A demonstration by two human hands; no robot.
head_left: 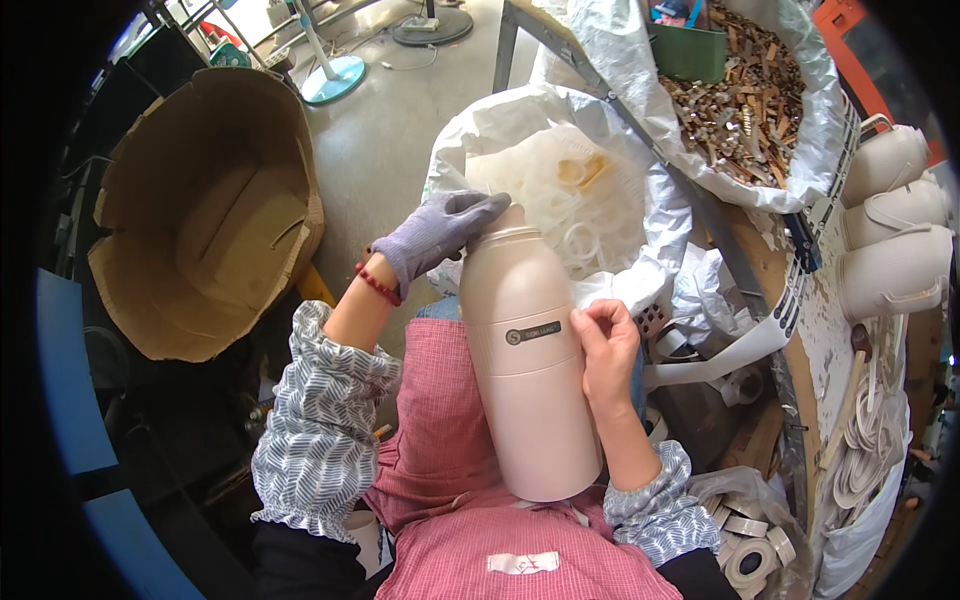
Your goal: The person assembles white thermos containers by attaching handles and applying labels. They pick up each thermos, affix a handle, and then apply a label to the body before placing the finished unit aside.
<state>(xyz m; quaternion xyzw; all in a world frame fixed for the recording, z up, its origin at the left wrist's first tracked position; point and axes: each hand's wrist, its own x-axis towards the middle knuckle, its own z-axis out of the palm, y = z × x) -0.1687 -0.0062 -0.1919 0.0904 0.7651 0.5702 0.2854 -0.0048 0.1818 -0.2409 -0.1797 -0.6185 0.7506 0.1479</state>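
Note:
A tall beige flask body [530, 420] stands tilted across my lap, its base against the red checked apron [440, 400]. My left hand [440, 232], in a grey-purple glove, is closed round the narrow neck at its top. A small dark oblong plate [533, 333] is on the flask's front. Just right of that plate is my bare right hand [608, 350], thumb and forefinger pinched together beside the flask's side. Whatever may be between those fingertips is too small to make out.
Beyond the flask, a white woven sack [470, 130] holds translucent plastic rings. Another sack [640, 70] with brown and shiny scraps sits far right, beside several beige jugs [890, 270]. Left stands a tall open cardboard box [205, 330]. A bag of beige rings [750, 560] lies lower right.

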